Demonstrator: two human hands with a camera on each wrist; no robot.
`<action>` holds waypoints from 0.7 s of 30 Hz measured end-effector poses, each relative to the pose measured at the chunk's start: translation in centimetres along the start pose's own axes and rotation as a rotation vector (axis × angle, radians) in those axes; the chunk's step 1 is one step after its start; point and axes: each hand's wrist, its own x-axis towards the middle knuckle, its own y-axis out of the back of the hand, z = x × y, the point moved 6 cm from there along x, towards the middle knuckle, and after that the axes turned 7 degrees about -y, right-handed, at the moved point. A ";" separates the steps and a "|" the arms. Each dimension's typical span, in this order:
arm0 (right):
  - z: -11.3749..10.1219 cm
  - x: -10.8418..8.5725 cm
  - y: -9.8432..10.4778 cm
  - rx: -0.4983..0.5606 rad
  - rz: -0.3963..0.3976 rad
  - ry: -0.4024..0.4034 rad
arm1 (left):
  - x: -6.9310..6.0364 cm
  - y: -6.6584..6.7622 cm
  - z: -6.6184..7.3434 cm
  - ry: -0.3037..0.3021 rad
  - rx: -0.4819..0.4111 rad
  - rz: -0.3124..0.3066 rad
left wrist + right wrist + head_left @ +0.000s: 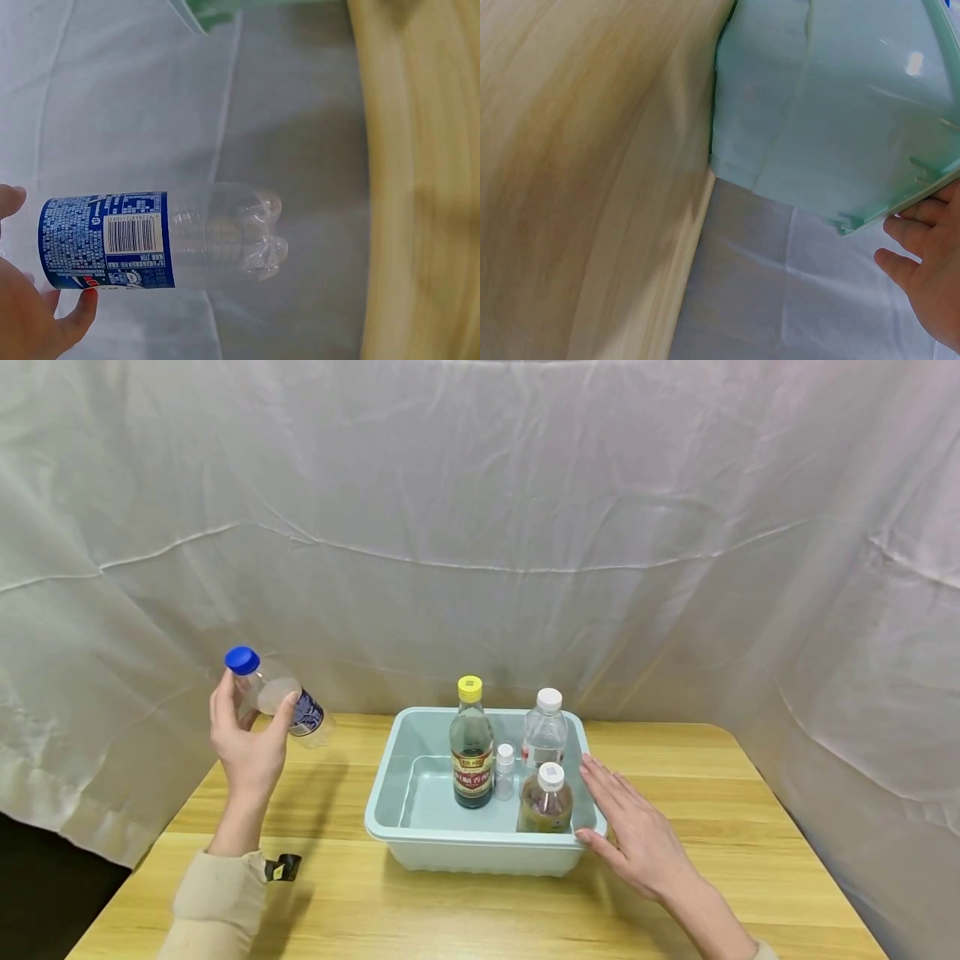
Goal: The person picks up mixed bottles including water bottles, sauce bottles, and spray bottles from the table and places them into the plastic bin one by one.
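My left hand (251, 756) grips a clear plastic bottle (307, 714) with a blue cap and blue label, held tilted above the left of the table. In the left wrist view the same bottle (217, 232) lies across the picture, its barcode and ridged base showing. With straight fingers, my right hand (637, 839) touches the right rim of a pale blue-green plastic bin (480, 837). The right wrist view shows that hand (934, 262) at the rim and the bin's outer wall (840, 105).
Inside the bin stand a yellow-capped sauce bottle (472, 768), a small white-capped bottle (505, 781), a clear white-capped bottle (545, 731) and a brownish drink bottle (545, 810). A black strap (283, 867) shows by the left sleeve. Grey cloth (480, 543) hangs behind the wooden table (675, 760).
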 end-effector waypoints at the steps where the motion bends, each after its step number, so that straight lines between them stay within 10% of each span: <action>1: 0.0 0.0 0.0 -0.001 0.000 0.000 | -0.1 0.0 0.4 -0.006 -0.009 0.006; 21: 0.0 0.0 0.0 0.005 0.011 0.002 | -1.2 -0.4 3.4 -0.111 -0.219 0.117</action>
